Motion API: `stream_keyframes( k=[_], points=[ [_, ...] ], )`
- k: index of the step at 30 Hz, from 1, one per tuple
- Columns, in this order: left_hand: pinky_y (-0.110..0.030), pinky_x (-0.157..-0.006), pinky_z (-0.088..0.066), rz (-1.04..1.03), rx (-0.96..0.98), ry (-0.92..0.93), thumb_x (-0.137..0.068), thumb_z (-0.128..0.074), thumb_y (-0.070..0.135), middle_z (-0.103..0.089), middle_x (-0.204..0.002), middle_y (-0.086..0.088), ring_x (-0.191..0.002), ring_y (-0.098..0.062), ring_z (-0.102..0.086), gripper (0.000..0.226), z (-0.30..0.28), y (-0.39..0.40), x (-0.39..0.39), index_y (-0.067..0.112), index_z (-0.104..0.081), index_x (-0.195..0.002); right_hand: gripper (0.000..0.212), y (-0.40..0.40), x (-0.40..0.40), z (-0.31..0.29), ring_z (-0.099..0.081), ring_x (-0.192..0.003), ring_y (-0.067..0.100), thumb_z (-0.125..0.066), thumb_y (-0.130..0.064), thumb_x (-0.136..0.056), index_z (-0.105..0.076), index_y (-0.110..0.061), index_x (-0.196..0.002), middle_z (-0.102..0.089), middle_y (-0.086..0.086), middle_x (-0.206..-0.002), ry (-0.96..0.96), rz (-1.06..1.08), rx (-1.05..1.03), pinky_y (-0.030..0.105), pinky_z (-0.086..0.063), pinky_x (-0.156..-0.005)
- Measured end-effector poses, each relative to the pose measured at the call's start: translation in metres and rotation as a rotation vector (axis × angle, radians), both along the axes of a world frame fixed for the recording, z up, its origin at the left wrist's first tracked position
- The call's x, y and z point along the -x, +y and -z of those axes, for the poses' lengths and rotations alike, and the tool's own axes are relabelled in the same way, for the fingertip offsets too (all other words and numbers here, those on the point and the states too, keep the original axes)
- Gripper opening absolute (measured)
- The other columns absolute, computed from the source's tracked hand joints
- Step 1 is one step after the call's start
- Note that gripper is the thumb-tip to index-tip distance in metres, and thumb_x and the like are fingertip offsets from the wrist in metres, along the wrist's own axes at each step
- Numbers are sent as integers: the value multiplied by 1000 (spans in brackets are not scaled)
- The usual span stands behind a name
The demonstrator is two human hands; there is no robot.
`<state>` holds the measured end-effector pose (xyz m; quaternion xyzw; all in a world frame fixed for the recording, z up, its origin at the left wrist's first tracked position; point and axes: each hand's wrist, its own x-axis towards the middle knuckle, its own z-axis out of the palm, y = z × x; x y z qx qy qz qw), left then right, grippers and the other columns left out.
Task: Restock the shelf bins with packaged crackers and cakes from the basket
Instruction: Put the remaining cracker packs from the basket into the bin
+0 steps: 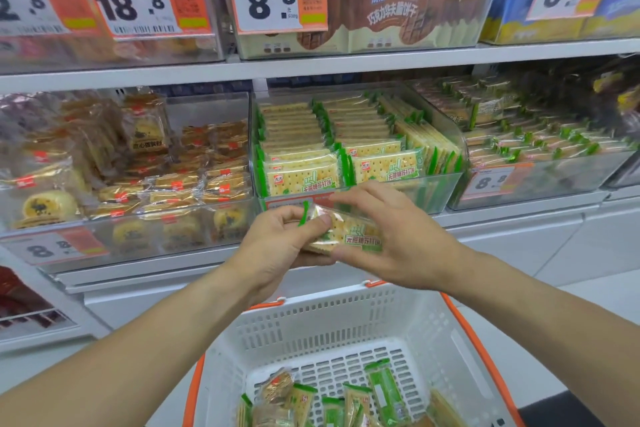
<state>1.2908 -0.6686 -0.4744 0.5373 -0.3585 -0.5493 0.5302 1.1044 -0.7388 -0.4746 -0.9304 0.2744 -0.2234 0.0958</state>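
Crackers, a green-trimmed pack (341, 231), sit pinched between both hands just in front of and slightly below the front lip of the clear cracker bin (436, 192), which is already crowded with matching packs. The pack's long axis runs left to right, roughly parallel to that front lip, with its printed face tilted up toward the camera. The left hand (282, 241) grips the pack's left end, thumb on top and fingers curled beneath; the right hand (388, 232) holds the right end with its fingers spread narrowly over the top edge and the thumb underneath. Both hands are about equally near the bin, the right one a touch closer to its centre.

Judged from this, the coming move is a short lift up and forward over the lip, standing the pack on edge to match the rows inside. Room looks tight: the front rows of the bin reach almost to the lip, so the pack would likely have to be wedged into a gap.

Left of the bin stands another clear bin of round cakes in gold wrappers (145, 166). Below the bin, the white basket (325, 326) with orange handles holds several more green packs (382, 388) and a few cake packs on its slotted floor.
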Motion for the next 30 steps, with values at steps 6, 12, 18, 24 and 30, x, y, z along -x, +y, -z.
stream_keyframes(
  k=[6,12,18,24,30],
  points=[
    [-43,-78,-62,-83,65,101,-85,-72,21,-70,-107,-21,-94,-29,-69,43,-15,-3,0,-4,-62,-118,47,2,-8,5,-47,-124,19,-69,-32,-91,-55,-26,-135,-55,-10,-134,-134,38,136,43,-40,-101],
    [-44,-87,-60,-144,53,-30,-104,-50,23,-75,-105,-12,-96,-26,-74,24,-23,-9,-9,9,-66,-116,45,-17,-16,-7,-47,-126,25,-70,-9,-86,-59,-16,-129,-54,1,-137,-198,151,229,45,-39,-104],
    [-39,-84,-61,-217,-21,-160,-100,-56,10,-71,-109,-11,-96,-25,-73,8,-14,-14,-18,13,-63,-101,41,-65,-65,-43,-36,-131,19,-66,-15,-94,-56,-25,-132,-52,-3,-136,-125,287,83,43,-30,-111],
    [-42,-88,-60,-234,-54,-103,-98,-55,5,-72,-100,-15,-96,-28,-72,10,-13,-20,-20,10,-63,-95,52,-134,-155,-49,-30,-143,30,-60,-7,-93,-49,-29,-139,-44,5,-148,63,342,-91,43,-30,-118],
    [-49,-90,-58,-276,-63,-95,-92,-62,10,-74,-82,-9,-90,-31,-73,12,1,-28,-23,18,-64,-84,58,-187,-208,-40,-33,-143,33,-44,-3,-93,-46,-30,-144,-45,9,-151,157,381,-63,51,-29,-117]
  ],
)
